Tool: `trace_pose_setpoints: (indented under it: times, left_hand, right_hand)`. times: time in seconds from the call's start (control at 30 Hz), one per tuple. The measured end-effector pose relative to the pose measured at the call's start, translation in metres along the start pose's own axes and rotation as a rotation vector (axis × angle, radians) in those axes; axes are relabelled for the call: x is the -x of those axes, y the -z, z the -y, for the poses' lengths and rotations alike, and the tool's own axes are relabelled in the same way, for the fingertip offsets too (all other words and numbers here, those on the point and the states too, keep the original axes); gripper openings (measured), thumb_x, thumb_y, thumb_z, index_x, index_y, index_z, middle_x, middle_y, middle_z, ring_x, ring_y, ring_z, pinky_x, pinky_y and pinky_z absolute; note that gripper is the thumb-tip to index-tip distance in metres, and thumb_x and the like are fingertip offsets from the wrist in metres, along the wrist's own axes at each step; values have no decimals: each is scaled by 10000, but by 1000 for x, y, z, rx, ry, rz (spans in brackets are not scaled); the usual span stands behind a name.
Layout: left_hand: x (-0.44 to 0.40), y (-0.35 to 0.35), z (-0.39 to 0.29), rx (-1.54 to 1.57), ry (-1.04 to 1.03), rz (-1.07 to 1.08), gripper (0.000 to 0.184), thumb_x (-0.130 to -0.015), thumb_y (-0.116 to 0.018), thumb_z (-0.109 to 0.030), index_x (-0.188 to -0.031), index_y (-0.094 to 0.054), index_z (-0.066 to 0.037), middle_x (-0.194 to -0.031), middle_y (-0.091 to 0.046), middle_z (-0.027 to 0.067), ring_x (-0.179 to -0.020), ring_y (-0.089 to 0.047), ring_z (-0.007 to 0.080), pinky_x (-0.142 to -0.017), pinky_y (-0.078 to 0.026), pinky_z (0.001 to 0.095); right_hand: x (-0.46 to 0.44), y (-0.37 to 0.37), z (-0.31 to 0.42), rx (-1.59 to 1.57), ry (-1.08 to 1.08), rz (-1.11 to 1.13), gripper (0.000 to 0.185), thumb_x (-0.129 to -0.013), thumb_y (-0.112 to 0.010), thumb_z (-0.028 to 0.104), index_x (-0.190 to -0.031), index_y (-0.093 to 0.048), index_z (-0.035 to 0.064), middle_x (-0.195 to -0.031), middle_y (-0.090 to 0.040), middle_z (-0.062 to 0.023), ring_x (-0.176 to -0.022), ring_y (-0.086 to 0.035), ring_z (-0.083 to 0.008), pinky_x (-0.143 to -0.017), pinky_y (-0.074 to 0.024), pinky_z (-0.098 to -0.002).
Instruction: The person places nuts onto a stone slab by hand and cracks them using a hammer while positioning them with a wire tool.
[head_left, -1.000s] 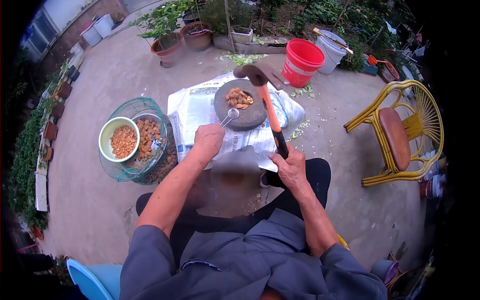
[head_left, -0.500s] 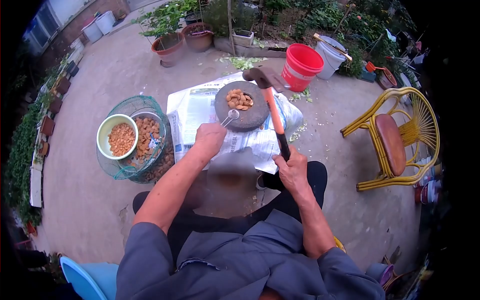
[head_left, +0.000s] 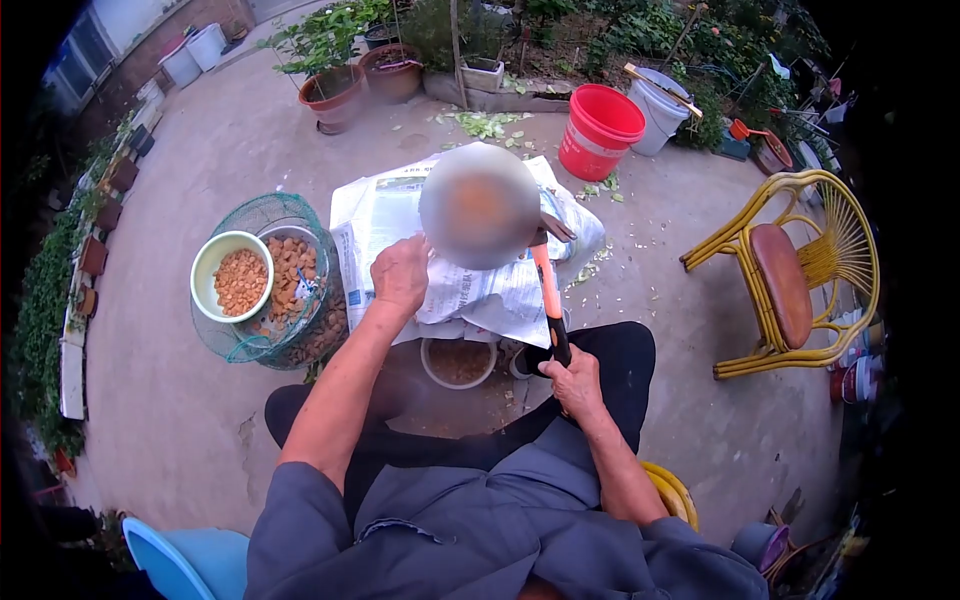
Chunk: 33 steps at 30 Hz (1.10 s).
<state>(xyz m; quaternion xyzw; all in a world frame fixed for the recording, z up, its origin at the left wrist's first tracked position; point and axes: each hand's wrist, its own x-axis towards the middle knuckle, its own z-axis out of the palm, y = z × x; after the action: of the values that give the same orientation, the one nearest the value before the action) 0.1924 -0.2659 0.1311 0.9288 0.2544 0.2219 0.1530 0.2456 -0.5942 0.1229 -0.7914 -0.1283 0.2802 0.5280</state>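
My right hand point(head_left: 577, 384) is wrapped round the black end of a claw hammer point(head_left: 548, 290) with an orange and black handle. The hammer head is low, beside the right edge of a round stone block point(head_left: 480, 250), which a blur covers. Brownish shelled-looking pieces on the block's top show only as an orange smear. My left hand point(head_left: 400, 272) is closed at the block's left side, over newspaper point(head_left: 385, 215). The small round-headed metal spoon in its fingers half a second ago is now lost in the blur.
On my left, a green net basket point(head_left: 225, 345) holds a metal bowl of nuts or pits and a pale bowl point(head_left: 197, 275) of kernels. A white bowl point(head_left: 458, 385) sits between my legs. Red bucket point(head_left: 600, 130) and white bucket point(head_left: 660, 110) stand ahead; a cane chair point(head_left: 780, 280) is right.
The hammer has swung down from above the stone block to its right side. My left hand has drawn slightly left and up. The blur has moved from the white bowl onto the block.
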Motion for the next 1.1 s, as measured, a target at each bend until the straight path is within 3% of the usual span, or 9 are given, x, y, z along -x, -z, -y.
trace_pose_setpoints:
  times: [0.13, 0.23, 0.57, 0.77, 0.97, 1.1]
  left_hand:
    - [13, 10, -5, -91, 94, 43, 246, -957, -525, -265, -1041, -688, -101, -914, -685, 167, -853, -657, 367, -750, -517, 472]
    - [22, 6, 2, -101, 163, 25, 241, -936, -560, -259, -1052, -703, -103, -928, -694, 162, -872, -663, 364, -767, -522, 464]
    - [4, -2, 26, -158, 522, 192, 210, -906, -628, -213, -988, -709, -38, -953, -704, 203, -943, -677, 374, -813, -536, 462]
    - [2, -26, 30, -97, 476, 154, 213, -890, -630, -197, -931, -667, 8, -927, -680, 255, -925, -657, 436, -806, -515, 511]
    - [2, -30, 25, -142, 485, 178, 209, -916, -576, -167, -1000, -660, 5, -956, -693, 232, -940, -670, 404, -822, -523, 487]
    - [6, -26, 32, 30, 404, -136, 239, -891, -563, -131, -1057, -667, 7, -884, -696, 233, -869, -672, 397, -781, -513, 470]
  right_hand:
    - [1, -2, 4, -264, -127, 93, 90, -805, -653, 69, -791, -592, 4, -626, -517, -14, -527, -480, -101, -513, -435, -288]
    - [-5, -8, 19, -472, -253, 154, 154, -812, -656, 32, -746, -518, 50, -595, -482, -19, -452, -474, -109, -406, -442, -293]
    - [-39, -13, 21, -830, -458, 280, 131, -854, -632, 76, -786, -521, 56, -626, -462, -19, -492, -461, -109, -455, -454, -331]
    - [-50, -5, 3, -974, -515, 422, 145, -865, -643, 105, -783, -525, 85, -620, -455, 3, -503, -451, -105, -477, -441, -336]
    - [-56, 1, -4, -901, -516, 411, 143, -864, -654, 111, -803, -526, 90, -636, -463, -1, -502, -454, -110, -479, -446, -339]
    - [-62, 2, -18, -889, -503, 433, 124, -861, -652, 107, -825, -534, 90, -655, -470, 0, -504, -460, -111, -479, -449, -344]
